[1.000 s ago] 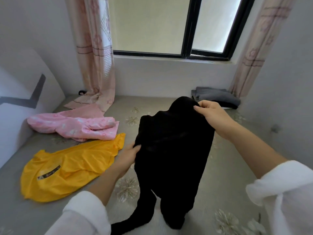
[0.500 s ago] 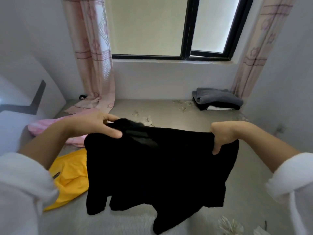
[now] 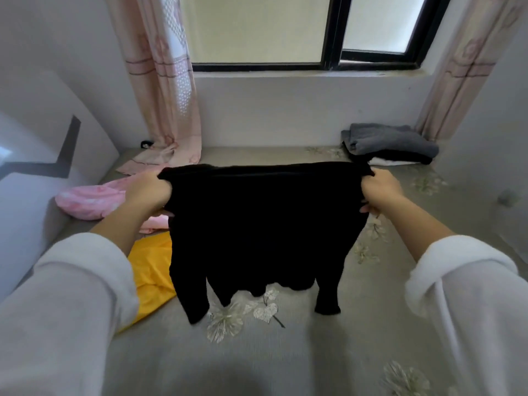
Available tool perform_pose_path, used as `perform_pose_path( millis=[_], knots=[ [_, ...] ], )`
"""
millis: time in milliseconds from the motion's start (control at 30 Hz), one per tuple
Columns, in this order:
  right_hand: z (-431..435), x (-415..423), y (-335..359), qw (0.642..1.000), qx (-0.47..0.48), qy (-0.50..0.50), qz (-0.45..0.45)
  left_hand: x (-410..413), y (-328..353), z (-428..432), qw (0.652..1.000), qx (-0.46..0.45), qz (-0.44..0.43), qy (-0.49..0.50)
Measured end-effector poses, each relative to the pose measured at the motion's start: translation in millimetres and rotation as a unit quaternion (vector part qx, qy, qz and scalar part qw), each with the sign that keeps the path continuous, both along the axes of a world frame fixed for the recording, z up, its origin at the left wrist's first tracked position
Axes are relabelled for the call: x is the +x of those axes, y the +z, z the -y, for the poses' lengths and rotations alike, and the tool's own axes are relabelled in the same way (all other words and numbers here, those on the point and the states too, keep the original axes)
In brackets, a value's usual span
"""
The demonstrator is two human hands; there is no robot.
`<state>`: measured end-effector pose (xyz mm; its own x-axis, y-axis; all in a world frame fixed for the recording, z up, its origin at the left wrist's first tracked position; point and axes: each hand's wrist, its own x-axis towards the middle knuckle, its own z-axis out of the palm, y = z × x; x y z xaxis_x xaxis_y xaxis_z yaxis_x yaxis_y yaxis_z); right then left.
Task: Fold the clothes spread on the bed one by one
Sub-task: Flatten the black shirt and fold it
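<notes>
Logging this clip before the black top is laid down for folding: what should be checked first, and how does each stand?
Left hand grips one upper corner of the black top: ok.
Right hand grips the other corner: ok.
Top edge taut and level: ok.
Both sleeves hang free: ok.
Bed below free of clothes: not ok, yellow garment lies beside one sleeve.
Which side faces out: cannot tell.

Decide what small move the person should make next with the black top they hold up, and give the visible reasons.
Probably lower the black top flat onto the bed in front. The left hand and right hand each grip an upper corner, and it hangs spread wide, unfolded, so laying it down seems the natural start.
</notes>
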<state>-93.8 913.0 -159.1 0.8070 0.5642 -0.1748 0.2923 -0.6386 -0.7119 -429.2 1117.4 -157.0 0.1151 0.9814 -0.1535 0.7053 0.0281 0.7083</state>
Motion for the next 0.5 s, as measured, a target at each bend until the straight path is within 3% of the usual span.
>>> perform_pose_path(
  millis=[67,133,167,267,367,433,500],
  knots=[
    [0.1,-4.8,-1.0,0.97,0.108,-0.047,-0.213,7.1,-4.4,4.6,0.963,-0.107,0.246,0.02],
    [4.1,-10.5,-13.9,0.941,0.197,-0.069,-0.266,8.4,-21.9,15.8,0.926,-0.115,0.359,0.026],
    [9.3,-14.3,-22.9,0.943,0.232,-0.068,-0.23,6.2,-34.5,24.2,0.919,-0.09,0.383,0.034],
    [42.2,-21.3,-64.0,0.977,0.204,-0.002,0.058,-16.5,-86.0,55.0,0.951,0.095,0.293,0.033],
    [77.1,-20.7,-117.1,0.957,0.047,0.08,0.276,-50.6,-152.9,80.9,0.972,0.199,0.12,-0.019],
    [96.6,-24.2,-152.6,0.946,-0.042,0.13,0.295,-70.4,-196.3,97.4,0.984,0.156,0.049,-0.07],
    [113.2,-33.2,-189.2,0.947,-0.116,0.155,0.258,-84.1,-236.8,118.5,0.989,0.094,-0.004,-0.116]
  ],
)
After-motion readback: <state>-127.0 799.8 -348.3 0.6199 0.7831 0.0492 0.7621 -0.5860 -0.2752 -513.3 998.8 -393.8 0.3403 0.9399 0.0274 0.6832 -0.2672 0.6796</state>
